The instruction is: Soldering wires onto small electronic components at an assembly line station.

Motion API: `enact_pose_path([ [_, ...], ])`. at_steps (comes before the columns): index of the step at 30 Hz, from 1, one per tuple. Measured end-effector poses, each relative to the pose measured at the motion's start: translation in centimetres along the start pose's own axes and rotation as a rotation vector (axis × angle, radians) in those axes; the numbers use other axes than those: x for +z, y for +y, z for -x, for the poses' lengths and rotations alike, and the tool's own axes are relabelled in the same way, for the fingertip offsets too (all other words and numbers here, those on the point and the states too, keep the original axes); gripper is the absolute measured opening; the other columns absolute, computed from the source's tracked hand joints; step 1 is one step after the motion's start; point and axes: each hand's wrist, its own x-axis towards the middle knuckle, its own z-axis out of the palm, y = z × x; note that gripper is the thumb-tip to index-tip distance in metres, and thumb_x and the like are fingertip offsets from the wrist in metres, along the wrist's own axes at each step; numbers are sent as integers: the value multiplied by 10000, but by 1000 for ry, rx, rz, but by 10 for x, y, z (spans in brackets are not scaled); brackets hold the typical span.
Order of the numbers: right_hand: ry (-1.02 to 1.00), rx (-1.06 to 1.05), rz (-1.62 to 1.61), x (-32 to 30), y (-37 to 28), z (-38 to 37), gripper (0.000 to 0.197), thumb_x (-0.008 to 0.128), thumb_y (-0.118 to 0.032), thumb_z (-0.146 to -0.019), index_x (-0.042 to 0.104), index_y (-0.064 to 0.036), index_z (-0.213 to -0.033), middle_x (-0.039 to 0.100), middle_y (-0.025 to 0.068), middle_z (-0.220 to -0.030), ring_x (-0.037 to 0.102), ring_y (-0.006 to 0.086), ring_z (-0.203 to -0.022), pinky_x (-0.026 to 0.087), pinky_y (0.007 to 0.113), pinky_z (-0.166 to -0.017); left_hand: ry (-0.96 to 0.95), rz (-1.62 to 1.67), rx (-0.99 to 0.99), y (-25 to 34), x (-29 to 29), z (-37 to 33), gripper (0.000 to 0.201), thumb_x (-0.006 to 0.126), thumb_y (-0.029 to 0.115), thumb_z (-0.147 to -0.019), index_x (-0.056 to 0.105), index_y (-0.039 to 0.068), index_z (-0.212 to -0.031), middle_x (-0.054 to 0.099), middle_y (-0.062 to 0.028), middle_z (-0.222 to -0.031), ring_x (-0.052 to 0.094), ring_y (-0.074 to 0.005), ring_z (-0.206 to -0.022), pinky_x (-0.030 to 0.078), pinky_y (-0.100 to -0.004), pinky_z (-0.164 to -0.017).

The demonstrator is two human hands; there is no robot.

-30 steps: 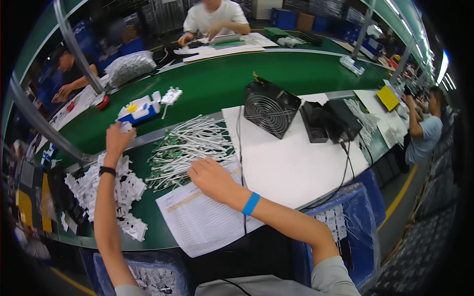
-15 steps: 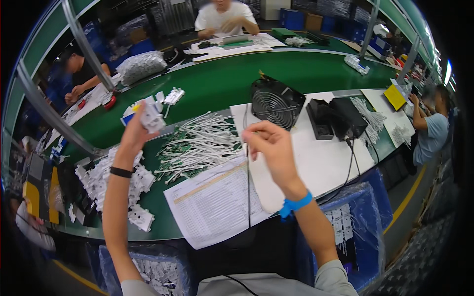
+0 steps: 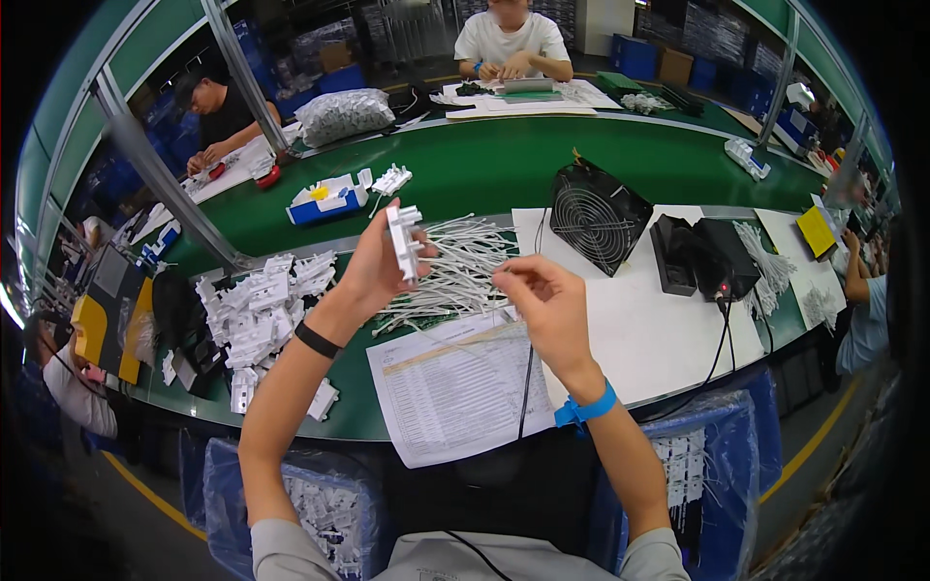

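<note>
My left hand (image 3: 366,269) is closed on a white plastic housing (image 3: 404,242), held on edge above the bench. My right hand (image 3: 544,302) is pinched, thumb against fingers; whatever sits between the tips is too small to make out. Between and beyond the hands lies a heap of white wires (image 3: 450,271) with small green boards among them. A pile of similar white housings (image 3: 254,315) covers the bench left of my left arm. Below my hands, a printed sheet (image 3: 441,397) hangs slightly over the bench edge.
A black fan (image 3: 593,218) with a round grille stands beyond my right hand, beside black boxes (image 3: 722,257) with cables. Lined blue bins (image 3: 712,465) sit below the bench. Farther off are a blue-and-white box (image 3: 329,201) and a stuffed plastic bag (image 3: 346,118). Other people work around the line.
The view has shifted, so the bench appears farther right. My left hand has come toward my right hand with a white housing, away from the blue-and-white box. My right hand stays pinched.
</note>
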Motion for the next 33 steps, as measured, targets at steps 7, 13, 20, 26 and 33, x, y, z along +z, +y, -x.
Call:
enact_pose_path([
  [7, 12, -25, -348, 23, 2, -25, 157, 623, -110, -1018, 670, 31, -1069, 721, 81, -978, 657, 128, -860, 527, 266, -799, -108, 104, -136, -13, 27, 35, 946, 275, 882, -899, 644, 18, -1005, 668, -151, -921, 553, -216, -586, 344, -296, -466],
  [13, 113, -420, 201, 37, 0, -24, 184, 736, -102, -897, 727, -28, -1065, 702, 71, -865, 670, 169, -788, 527, 300, -709, -130, 45, -128, -14, 28, 51, 945, 212, 886, -904, 635, 60, -1080, 664, -154, -962, 540, -216, -577, 338, -299, -468],
  [20, 24, -911, 744, 44, 1, -21, 329, 815, -169, -725, 743, -55, -1025, 636, 41, -868, 634, 233, -792, 519, 366, -660, -281, -48, -87, -25, 29, 66, 892, 174, 853, -935, 631, 92, -1018, 588, -77, -787, 515, -204, -524, 362, -292, -434],
  [26, -58, -850, 703, 45, -3, -13, 327, 819, -151, -696, 742, -41, -994, 646, 44, -882, 641, 231, -806, 520, 357, -657, -329, -113, -85, -31, 28, 66, 921, 126, 845, -942, 632, 76, -927, 564, -52, -690, 498, -170, -495, 382, -281, -434],
  [33, -138, -709, 476, 40, -17, -1, 284, 838, -102, -691, 767, -51, -961, 676, 65, -898, 649, 244, -773, 538, 349, -646, -388, -176, -134, -28, 29, 67, 984, 48, 867, -913, 602, 55, -888, 573, -101, -674, 464, -159, -482, 362, -277, -449],
])
